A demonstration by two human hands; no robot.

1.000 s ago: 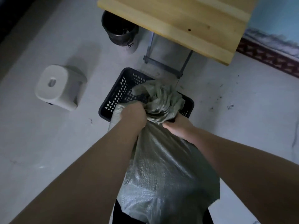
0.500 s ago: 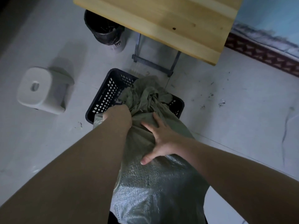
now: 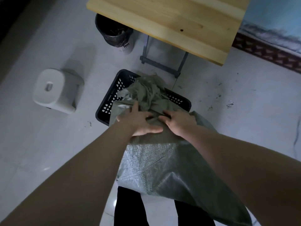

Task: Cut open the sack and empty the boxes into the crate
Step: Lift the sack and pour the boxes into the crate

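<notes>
A person leans over a grey-green woven plastic sack [image 3: 162, 168] whose crumpled top end lies inside a black perforated plastic crate [image 3: 106, 106] on a pale tiled floor [image 3: 48, 152]. The rest of the sack slopes back over the crate's near rim towards 2 black-trousered legs [image 3: 128, 207]. The left hand [image 3: 140, 123] lies flat with fingers spread, pressing on the fabric. The right hand [image 3: 179, 123], just beside it, has its fingertips curled into a fold of the sack. The sack covers most of the crate, and what either holds cannot be seen. The crate's far corner sits near the grey metal foot bar [image 3: 161, 66] of a light wooden table [image 3: 179, 22], whose edge overhangs the floor beyond. Bare floor runs between the crate and a white plastic stool [image 3: 55, 90] to its left, and, flecked with dark scuffs [image 3: 218, 96], to its right. A black-lined waste bin [image 3: 117, 36] stands under the table's edge, well apart from the crate.
</notes>
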